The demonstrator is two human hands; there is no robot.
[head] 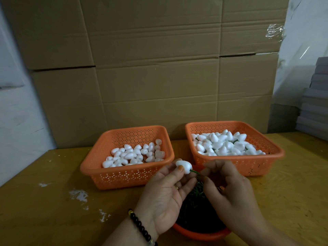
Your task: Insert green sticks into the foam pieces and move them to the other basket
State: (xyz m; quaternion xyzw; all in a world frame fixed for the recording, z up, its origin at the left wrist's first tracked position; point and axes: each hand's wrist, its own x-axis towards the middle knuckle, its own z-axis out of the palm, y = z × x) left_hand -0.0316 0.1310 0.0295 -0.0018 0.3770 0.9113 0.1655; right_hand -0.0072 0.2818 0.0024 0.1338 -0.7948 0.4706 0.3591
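Nearest the person, an orange bowl (200,234) sits at the table's front edge, packed with loose green sticks (195,206); both wrists hang right over it. The left hand (165,197) pinches a white foam piece (183,166) between thumb and fingertips, and the fingers (206,172) of the right hand (232,190) are closed on a single green stick (195,172), whose tip meets the broad end of the foam.

The stick looks thin and the foam soft, so an off-axis push could probably bend the stick, split the piece, or send the tip out through its side toward the left thumb. A tighter squeeze might dent the foam. A dropping forearm could tip the bowl off the near edge.

Beyond the hands, the left basket (92,172) holds plain foam pieces. The right basket (276,153) is heaped, with green stems showing among the white, so it is likely the destination. Its near rim stands just beyond the right hand, so a low carry could clip it, and pieces could roll off the pile.

Open table (53,201) lies to the left and far right, with a narrow gap between the baskets. Cardboard boxes (150,68) wall off the back.
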